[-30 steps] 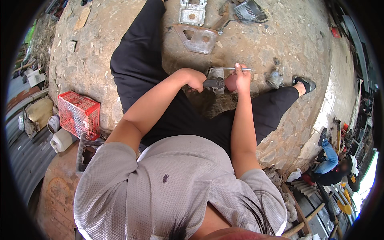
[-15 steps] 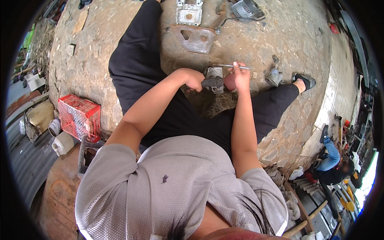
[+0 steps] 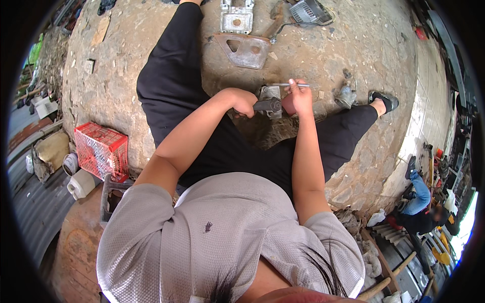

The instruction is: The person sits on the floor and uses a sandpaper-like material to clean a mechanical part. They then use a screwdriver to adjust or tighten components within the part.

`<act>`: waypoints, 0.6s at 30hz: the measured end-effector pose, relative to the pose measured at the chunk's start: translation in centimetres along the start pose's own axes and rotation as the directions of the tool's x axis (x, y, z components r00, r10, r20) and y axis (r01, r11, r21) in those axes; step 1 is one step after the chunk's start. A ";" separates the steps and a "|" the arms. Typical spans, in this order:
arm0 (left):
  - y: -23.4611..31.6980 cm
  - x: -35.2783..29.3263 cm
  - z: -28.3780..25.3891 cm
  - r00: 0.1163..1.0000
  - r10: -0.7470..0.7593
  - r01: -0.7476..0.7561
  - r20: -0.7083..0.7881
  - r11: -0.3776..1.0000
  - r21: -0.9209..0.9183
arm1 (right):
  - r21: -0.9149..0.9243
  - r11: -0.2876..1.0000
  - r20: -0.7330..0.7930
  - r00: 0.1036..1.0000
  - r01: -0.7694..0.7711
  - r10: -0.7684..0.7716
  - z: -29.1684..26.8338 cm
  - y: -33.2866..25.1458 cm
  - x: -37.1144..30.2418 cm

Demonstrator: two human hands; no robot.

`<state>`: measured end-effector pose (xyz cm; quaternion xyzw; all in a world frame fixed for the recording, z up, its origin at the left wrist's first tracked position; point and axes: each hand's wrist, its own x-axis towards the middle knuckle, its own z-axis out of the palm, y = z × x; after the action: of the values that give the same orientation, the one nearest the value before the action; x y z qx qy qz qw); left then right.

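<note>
My left hand is closed round the end of a dark metal tool with a thick, rounded head; its exact kind I cannot make out. The head lies over a small grey metal block on the ground between my legs. On the other side of the block, my right hand pinches a thin metal rod between thumb and fingers. The rod points left across the block's far edge. Beneath the right hand, beside the tool's head, shows a reddish-brown piece, partly hidden by the fingers.
Farther out lie a flat metal plate with cutouts, a cast metal housing and a finned grey part with a cable. A small metal part sits near my right foot. Left stands a red crate; at right sits another person.
My right hand and the rod have shifted slightly left, and the rod lies more level over the block. My left hand and the dark tool have hardly moved.
</note>
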<state>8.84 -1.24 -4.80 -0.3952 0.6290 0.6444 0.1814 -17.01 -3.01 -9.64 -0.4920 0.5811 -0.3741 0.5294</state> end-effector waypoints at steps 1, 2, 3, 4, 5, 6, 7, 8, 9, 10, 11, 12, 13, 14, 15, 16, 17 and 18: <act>0.0 0.1 -0.1 1.000 -0.001 0.001 0.008 1.000 0.010 | -0.048 0.999 0.004 1.000 -0.025 0.025 -0.4 0.2 0.1; 0.0 0.1 -0.1 1.000 -0.006 0.005 0.015 1.000 0.016 | -0.094 0.994 0.013 0.999 -0.051 0.052 -0.7 0.0 0.2; -0.1 0.1 -0.1 1.000 -0.010 0.009 0.022 1.000 0.022 | -0.141 0.987 0.020 0.997 -0.076 0.080 -1.0 -0.1 0.2; -0.1 0.1 -0.1 1.000 -0.006 0.006 0.024 1.000 0.010 | -0.089 0.995 0.005 0.999 -0.043 0.044 -0.7 -0.1 0.2; -0.2 0.2 -0.1 1.000 -0.002 0.002 0.027 1.000 -0.002 | -0.038 0.999 -0.013 1.000 -0.009 0.009 -0.2 -0.3 0.1; -0.3 0.2 0.0 1.000 0.003 -0.003 0.031 1.000 -0.014 | 0.013 1.000 -0.033 0.999 0.026 -0.025 0.1 -0.5 0.0; -0.4 0.2 0.0 1.000 0.002 -0.002 0.030 1.000 -0.002 | -0.018 1.000 -0.002 1.000 0.010 -0.010 0.2 -0.8 -0.2; -0.4 0.2 0.0 1.000 0.003 -0.004 0.028 1.000 0.009 | -0.050 0.999 0.029 1.000 -0.004 0.005 0.1 -0.9 -0.3; -0.4 0.2 0.0 1.000 0.004 -0.004 0.026 1.000 0.021 | -0.083 0.996 0.060 0.998 -0.016 0.021 0.0 -1.0 -0.4; -0.4 0.3 0.0 1.000 0.009 -0.010 0.029 1.000 0.007 | -0.105 0.994 0.043 0.999 -0.014 0.019 -0.1 -1.1 -0.3; -0.3 0.3 0.0 0.999 0.014 -0.014 0.035 1.000 -0.006 | -0.126 0.992 0.024 1.000 -0.014 0.017 -0.2 -1.2 -0.2; -0.3 0.2 0.0 0.999 0.019 -0.018 0.039 1.000 -0.019 | -0.147 0.989 0.006 1.000 -0.014 0.015 -0.3 -1.2 -0.2; -0.4 0.2 0.0 0.999 0.023 -0.022 0.040 1.000 -0.018 | -0.111 0.994 0.024 1.000 -0.016 0.019 -0.2 -1.1 -0.1; -0.3 0.1 -0.1 0.999 0.026 -0.025 0.041 1.000 -0.017 | -0.075 0.997 0.042 0.999 -0.019 0.022 0.0 -0.9 -0.2; -0.2 0.0 -0.1 0.999 0.030 -0.029 0.042 0.999 -0.016 | -0.039 0.999 0.060 0.998 -0.023 0.025 0.0 -0.8 -0.2; 0.0 0.0 -0.1 0.999 0.027 -0.026 0.042 0.999 -0.023 | -0.063 0.997 0.045 0.998 -0.049 0.052 -0.3 -0.7 -0.1; 0.0 -0.2 -0.1 0.999 0.022 -0.021 0.040 0.999 -0.031 | -0.085 0.994 0.034 0.996 -0.076 0.079 -0.6 -0.7 0.0; 0.1 -0.3 -0.1 0.999 0.016 -0.015 0.039 0.999 -0.039 | -0.106 0.989 0.021 0.994 -0.103 0.105 -0.7 -0.7 0.1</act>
<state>8.98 -1.27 -4.57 -0.3811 0.6158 0.6655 0.1809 -17.61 -3.31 -8.82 -0.4930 0.6177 -0.3085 0.5294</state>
